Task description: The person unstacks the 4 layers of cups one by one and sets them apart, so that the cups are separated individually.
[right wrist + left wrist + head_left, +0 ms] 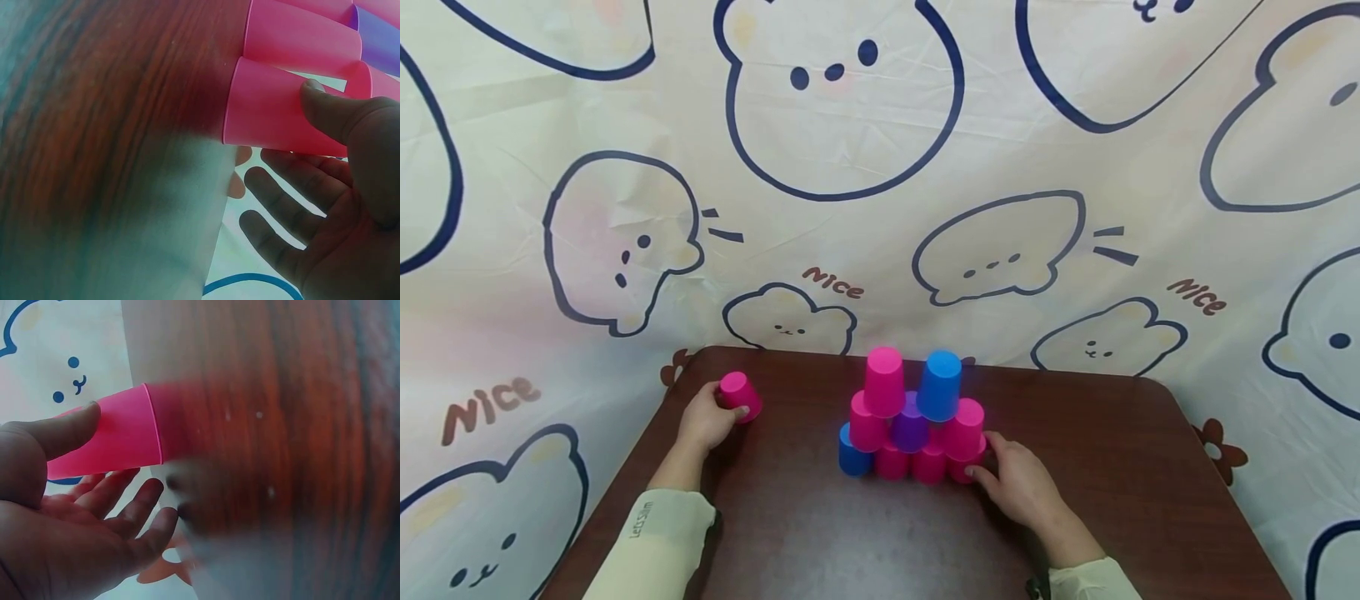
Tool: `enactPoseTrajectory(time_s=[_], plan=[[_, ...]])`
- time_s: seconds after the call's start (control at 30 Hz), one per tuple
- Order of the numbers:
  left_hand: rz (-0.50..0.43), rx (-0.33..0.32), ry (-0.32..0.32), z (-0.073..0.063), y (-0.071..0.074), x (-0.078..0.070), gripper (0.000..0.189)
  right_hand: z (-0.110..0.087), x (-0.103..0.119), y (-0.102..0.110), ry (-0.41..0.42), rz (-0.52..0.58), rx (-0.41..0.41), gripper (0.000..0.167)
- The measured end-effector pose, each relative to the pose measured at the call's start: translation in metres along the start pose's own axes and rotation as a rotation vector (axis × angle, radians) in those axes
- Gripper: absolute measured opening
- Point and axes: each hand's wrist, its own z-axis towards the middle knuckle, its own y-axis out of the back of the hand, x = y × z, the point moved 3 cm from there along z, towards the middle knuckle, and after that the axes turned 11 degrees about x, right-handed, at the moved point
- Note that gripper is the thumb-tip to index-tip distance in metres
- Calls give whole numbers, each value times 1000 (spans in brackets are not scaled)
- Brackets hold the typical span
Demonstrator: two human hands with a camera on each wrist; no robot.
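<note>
At the left of the table, my left hand [706, 417] holds an upside-down pink cup [741, 397] between thumb and fingers. The left wrist view shows the thumb along the side of this pink cup [119, 434], its rim at the tabletop. My right hand [1022, 483] pinches the bottom right pink cup [275, 112] of a stacked pyramid. A blue cup [854, 452] and pink cups [892, 461] form the base. Above them sit a purple cup [910, 425] and two pink ones. A pink cup [884, 383] and a blue cup [940, 386] stand on top.
The dark brown wooden table [820, 542] carries the cups. Its back edge meets a pale cloth backdrop [880, 233] with cartoon bear outlines, which also hangs at both sides.
</note>
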Motion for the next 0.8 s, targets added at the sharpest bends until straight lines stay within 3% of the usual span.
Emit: enactPoseTrajectory(time_s=[0.37, 0.63, 0.8], plan=[[-83, -14, -8, -3, 4, -12, 105, -2, 0, 0, -10, -10, 3, 67], [-6, -72, -97, -11, 9, -42, 107, -2, 0, 0, -12, -13, 0, 67], [22, -76, -143, -22, 10, -63, 106, -1, 0, 0, -15, -9, 3, 67]])
